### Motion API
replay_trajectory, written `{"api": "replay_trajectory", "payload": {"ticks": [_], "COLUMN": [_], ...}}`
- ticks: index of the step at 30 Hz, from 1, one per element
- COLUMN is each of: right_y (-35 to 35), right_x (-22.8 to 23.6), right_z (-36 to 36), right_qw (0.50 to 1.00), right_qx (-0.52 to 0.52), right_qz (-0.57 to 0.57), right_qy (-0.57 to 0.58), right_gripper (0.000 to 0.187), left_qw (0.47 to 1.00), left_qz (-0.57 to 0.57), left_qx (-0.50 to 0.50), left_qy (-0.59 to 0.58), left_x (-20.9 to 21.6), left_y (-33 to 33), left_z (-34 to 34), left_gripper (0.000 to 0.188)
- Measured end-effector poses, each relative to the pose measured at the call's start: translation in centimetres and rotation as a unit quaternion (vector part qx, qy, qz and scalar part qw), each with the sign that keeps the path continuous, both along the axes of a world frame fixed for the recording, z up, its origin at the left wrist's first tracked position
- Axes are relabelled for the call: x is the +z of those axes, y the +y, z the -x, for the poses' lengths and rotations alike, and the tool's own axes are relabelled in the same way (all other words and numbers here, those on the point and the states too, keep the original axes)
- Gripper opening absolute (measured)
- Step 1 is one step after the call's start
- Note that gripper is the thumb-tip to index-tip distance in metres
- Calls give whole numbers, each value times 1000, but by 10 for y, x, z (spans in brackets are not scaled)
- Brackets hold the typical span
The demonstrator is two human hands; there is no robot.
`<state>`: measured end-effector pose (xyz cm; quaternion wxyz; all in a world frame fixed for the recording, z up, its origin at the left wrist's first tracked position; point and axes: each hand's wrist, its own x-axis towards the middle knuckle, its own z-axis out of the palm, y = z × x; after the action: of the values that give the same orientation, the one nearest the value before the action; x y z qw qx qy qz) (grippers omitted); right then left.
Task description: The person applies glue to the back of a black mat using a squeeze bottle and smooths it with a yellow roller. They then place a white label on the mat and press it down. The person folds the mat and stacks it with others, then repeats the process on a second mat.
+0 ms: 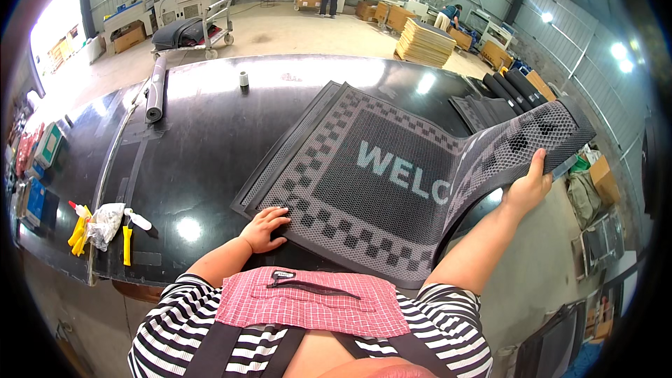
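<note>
A grey and black patterned doormat [336, 161] with pale lettering and a checkered border lies on a black table. Its right part is lifted and curled over, so the end of the lettering is hidden. My right hand [528, 185] grips the raised right edge, its thumb on the upper side and its fingers mostly out of sight behind the mat. On the near left corner rests my left hand [266, 229], fingers stretched out over the border and thumb apart. Another dark mat [280, 150] shows from beneath along the left side.
Left on the black table [203, 168] lie yellow-handled tools [127, 243], a crumpled white bag [106, 225] and a grey roll [157, 91]. A small white cap [243, 78] stands far back. Rolled black mats [518, 91] sit far right. Two people work at the back.
</note>
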<state>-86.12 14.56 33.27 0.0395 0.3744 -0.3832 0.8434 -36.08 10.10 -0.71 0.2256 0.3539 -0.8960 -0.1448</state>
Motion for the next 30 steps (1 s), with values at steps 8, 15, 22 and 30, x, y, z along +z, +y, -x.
{"api": "replay_trajectory", "payload": {"ticks": [8, 15, 22, 30], "right_y": [-1, -2, 3, -19], "right_x": [-1, 2, 3, -15], "right_z": [-2, -10, -8, -57], "right_qw": [1000, 998, 986, 968], "right_qx": [-3, 19, -37, -2], "right_qz": [-15, -25, -126, -146], "right_qy": [24, 50, 102, 203], "right_gripper": [41, 39, 42, 33], "left_qw": [1000, 1000, 1000, 1000], "left_qz": [1, -1, -1, -3], "left_qx": [-2, -3, 0, -3], "left_qy": [2, 0, 0, 4], "left_x": [1, 4, 11, 5], "left_y": [0, 5, 14, 6], "left_z": [2, 8, 22, 15], "left_gripper": [60, 61, 61, 60]}}
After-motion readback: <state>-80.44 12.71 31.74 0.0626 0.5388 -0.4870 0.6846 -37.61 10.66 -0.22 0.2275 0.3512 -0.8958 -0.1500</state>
